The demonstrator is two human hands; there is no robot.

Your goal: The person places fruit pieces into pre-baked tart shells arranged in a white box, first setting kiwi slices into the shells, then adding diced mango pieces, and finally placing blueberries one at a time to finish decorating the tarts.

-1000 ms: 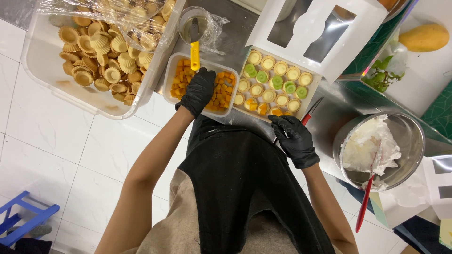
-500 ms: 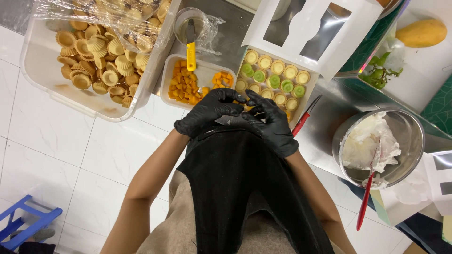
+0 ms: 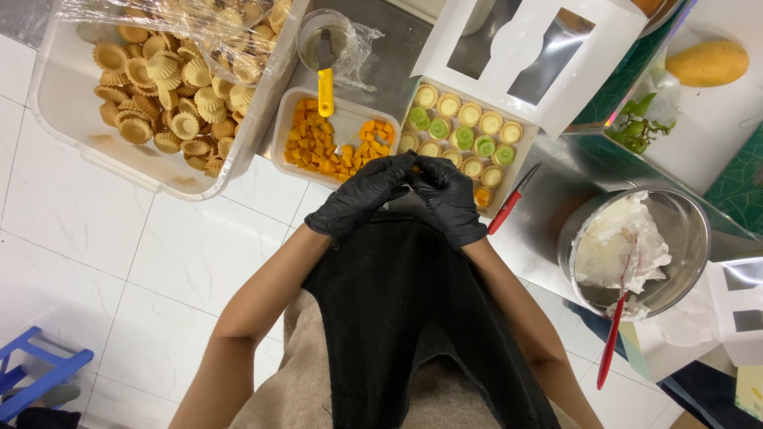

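Note:
My left hand (image 3: 359, 200) and my right hand (image 3: 450, 199), both in black gloves, meet fingertip to fingertip just above my black apron. A small orange speck shows between the fingertips; it looks like a mango cube. Right behind the hands lies a white tray (image 3: 350, 119) of diced mango (image 3: 318, 151). Beside it is an open white box (image 3: 494, 208) of small cream tarts (image 3: 461, 135), some topped with kiwi slices. One tart at the near right corner carries orange pieces.
A large clear tub (image 3: 79, 151) of empty tart shells sits at the far left. A yellow-handled tool (image 3: 324, 83) leans in a small cup. A red-handled knife (image 3: 509, 205), a metal bowl (image 3: 699, 230) of cream with a red spatula (image 3: 612, 342), and a whole mango (image 3: 707, 63) lie to the right.
My left hand left the mango tray and came back toward my body. My right hand moved left to meet it, and the fingertips now touch.

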